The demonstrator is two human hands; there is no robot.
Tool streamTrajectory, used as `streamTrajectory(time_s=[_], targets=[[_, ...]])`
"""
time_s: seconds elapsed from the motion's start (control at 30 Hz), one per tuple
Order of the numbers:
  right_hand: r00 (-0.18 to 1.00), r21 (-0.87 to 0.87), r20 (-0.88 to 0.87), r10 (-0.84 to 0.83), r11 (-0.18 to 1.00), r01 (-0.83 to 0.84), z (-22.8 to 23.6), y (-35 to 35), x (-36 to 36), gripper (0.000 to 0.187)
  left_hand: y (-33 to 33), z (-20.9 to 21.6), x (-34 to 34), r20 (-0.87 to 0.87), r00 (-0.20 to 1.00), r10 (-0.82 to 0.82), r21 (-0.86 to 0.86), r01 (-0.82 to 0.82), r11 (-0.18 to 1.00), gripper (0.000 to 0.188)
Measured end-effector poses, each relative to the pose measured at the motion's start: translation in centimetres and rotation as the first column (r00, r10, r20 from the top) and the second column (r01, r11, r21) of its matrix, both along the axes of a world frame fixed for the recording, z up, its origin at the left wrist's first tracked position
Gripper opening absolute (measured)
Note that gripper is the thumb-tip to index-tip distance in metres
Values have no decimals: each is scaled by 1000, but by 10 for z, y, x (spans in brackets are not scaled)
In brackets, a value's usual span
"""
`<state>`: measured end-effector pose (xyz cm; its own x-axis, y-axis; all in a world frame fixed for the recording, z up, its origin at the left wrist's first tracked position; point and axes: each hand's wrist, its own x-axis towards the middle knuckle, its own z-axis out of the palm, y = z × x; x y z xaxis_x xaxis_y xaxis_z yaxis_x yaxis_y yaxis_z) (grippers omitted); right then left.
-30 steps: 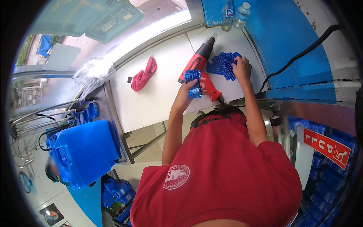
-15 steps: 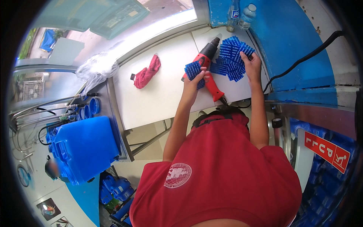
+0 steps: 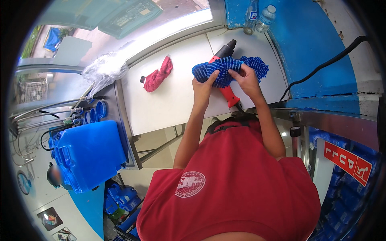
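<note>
A bunch of flat blue plastic shrink seals (image 3: pixel 220 72) with white print is spread between my two hands above the white counter. My left hand (image 3: pixel 205 86) pinches its left part, thumb on top. My right hand (image 3: pixel 248 83) grips the right side, thumb and fingers closed on the seals. More of the blue seals (image 3: pixel 257 66) lie just beyond my right hand. Under the bunch lies a red and black heat gun (image 3: pixel 229 97); its nozzle points away from me and its middle is hidden.
A crumpled red glove-like cloth (image 3: pixel 156 77) lies on the white counter (image 3: pixel 161 110). Two clear bottles (image 3: pixel 265 19) stand at the far right corner. A large blue water jug (image 3: pixel 90 154) stands left, below metal taps. A black cable (image 3: pixel 321 62) hangs along the blue wall.
My right hand has moved left and nearer, bringing seals from the pile against those in my left hand. The pile beyond has shrunk, and the bunch now covers more of the heat gun.
</note>
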<state>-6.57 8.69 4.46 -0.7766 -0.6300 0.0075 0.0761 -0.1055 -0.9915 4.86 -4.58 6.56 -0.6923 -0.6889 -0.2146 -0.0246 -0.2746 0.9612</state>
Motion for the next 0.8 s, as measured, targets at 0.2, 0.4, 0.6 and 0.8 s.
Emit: streamTrajectory(time_s=[0.2, 0.4, 0.6, 0.8], targets=[[960, 206, -278, 33, 978, 26, 12, -2, 5, 21, -2, 1, 7, -33, 998, -60, 72, 62, 995, 28], [980, 187, -195, -50, 978, 87, 14, -3, -1, 19, -7, 3, 15, -121, 986, -119, 142, 136, 980, 33], [931, 201, -356, -82, 966, 161, 18, 1, -3, 20, -11, 2, 15, -94, 995, -46, 149, 60, 987, 23], [955, 260, -296, 4, 962, 77, 19, 3, 2, 22, -7, 1, 12, -40, 997, -64, 14, 65, 998, 21]])
